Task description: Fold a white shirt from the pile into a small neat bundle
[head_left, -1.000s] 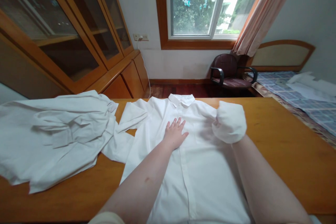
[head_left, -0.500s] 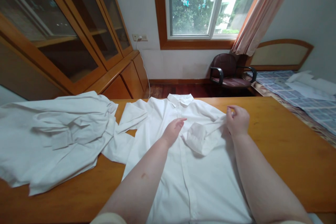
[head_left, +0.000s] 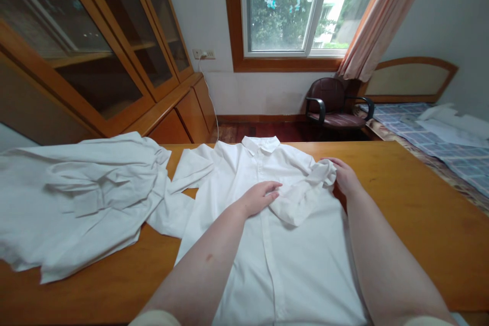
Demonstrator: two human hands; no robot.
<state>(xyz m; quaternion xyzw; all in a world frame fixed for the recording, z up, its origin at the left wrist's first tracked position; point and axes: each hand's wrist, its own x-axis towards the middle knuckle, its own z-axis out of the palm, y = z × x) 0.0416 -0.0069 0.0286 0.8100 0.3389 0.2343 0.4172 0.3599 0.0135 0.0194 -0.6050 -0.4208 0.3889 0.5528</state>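
Note:
A white button-up shirt (head_left: 244, 265) lies front up, its collar (head_left: 261, 145) near the table's far edge. The shirt's right-hand sleeve (head_left: 296, 204) is folded inward across the chest. Bunched cloth of that sleeve is in my right hand (head_left: 347, 177), fingers closed round it at the shirt's side. My left hand (head_left: 260, 197) rests on the chest by the button placket, fingers stretched out and a little apart, tips at the sleeve's inner end. The other sleeve (head_left: 193, 168) reaches left toward a second white garment.
The second white garment (head_left: 87, 198) lies loosely crumpled on the left of the wooden table (head_left: 412, 224). Beyond stand a glass-door cabinet (head_left: 153, 107), a maroon armchair (head_left: 332, 102) under the window, and a bed (head_left: 454, 127) at right.
My right hand has gathered the sleeve's cloth, which now bunches up at its fingers. My left hand has moved slightly right and nearer to me, onto the edge of the folded sleeve.

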